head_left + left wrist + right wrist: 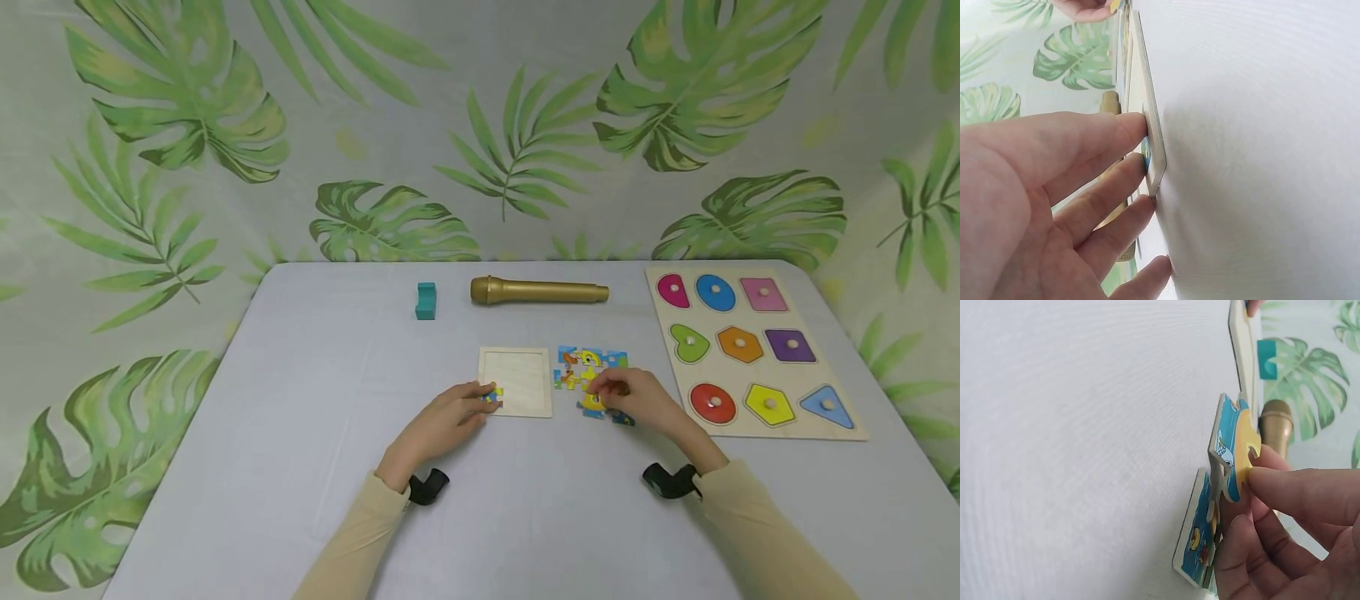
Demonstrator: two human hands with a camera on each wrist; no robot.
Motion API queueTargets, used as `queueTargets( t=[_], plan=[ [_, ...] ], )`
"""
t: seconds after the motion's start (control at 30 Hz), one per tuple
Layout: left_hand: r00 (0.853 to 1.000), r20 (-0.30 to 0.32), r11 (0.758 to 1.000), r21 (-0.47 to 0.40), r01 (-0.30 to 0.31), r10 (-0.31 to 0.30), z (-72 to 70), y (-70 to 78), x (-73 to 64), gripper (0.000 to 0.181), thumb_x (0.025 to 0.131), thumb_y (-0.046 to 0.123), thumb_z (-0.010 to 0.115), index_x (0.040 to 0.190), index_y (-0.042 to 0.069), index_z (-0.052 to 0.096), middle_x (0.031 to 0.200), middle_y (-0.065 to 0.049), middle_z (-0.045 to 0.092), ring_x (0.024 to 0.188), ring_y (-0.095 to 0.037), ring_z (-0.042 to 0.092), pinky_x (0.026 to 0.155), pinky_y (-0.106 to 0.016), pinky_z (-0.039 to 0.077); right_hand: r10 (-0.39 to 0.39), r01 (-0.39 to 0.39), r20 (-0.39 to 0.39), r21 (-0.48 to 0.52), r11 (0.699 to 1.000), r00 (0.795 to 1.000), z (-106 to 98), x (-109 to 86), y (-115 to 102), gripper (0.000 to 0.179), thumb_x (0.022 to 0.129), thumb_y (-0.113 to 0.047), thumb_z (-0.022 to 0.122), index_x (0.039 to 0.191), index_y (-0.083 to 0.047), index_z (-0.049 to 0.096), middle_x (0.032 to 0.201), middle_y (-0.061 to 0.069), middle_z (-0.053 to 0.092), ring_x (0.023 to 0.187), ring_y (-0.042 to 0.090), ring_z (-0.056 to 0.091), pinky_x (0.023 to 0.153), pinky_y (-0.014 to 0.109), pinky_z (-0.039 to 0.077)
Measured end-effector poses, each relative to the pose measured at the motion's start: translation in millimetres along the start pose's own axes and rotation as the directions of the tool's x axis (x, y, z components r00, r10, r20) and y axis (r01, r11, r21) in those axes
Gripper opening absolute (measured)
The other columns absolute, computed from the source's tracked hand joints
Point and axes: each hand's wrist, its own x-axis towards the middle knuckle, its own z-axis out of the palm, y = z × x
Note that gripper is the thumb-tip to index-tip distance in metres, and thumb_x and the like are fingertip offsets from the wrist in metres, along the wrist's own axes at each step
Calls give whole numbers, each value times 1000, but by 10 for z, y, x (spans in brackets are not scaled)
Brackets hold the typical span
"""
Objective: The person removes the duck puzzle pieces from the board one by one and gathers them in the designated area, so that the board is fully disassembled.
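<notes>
A square wooden puzzle tray lies on the table, with one blue-and-yellow jigsaw piece in its lower left corner. My left hand rests at that corner, its fingertips touching the piece and the tray edge. To the right of the tray, several colourful loose jigsaw pieces lie close together. My right hand is over the lower part of this group. Between thumb and fingers it pinches a yellow-and-blue jigsaw piece, tilted up from the table. Another blue piece lies beside it, partly covered by the fingers.
Farther back lie a gold toy microphone and a teal notched block. At the right is a wooden shape board with knobbed shapes of several colours. A leaf-print cloth hangs behind the white table.
</notes>
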Motion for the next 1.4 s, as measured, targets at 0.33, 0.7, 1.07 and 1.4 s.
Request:
queueTargets(
  t=[0.33,0.7,1.07,1.4],
  plan=[
    [1000,-3,1000,-6,11,-11,34,-38,3,29,97,10,56,125,6,64,141,-10,48,134,-30,36,110,-40,27,-53,50,-38,-70,996,998,48,-24,-10,13,83,8,65,91,-2,68,80,1,58,75,19,51,65,24,47],
    [1000,4,1000,12,-17,17,12,-47,-13,31,97,12,56,127,6,63,142,-11,46,135,-31,35,109,-41,28,-68,63,-84,-57,996,994,45,-19,-80,13,85,7,64,90,-4,68,82,1,61,77,19,54,67,29,50],
    [999,43,996,82,-31,28,-64,-81,-88,28,96,13,58,122,9,67,144,-18,42,135,-37,33,107,-49,29,-198,199,-38,36,979,979,289,222,-446,11,86,6,64,94,0,68,87,8,65,80,18,58,71,31,51],
    [998,62,995,94,-32,26,-90,-100,-111,27,96,15,59,122,11,68,146,-17,40,135,-38,32,107,-51,29,-231,224,62,100,970,971,659,461,-723,19,83,9,62,100,1,66,98,10,65,84,19,57,74,30,50]
  ],
)
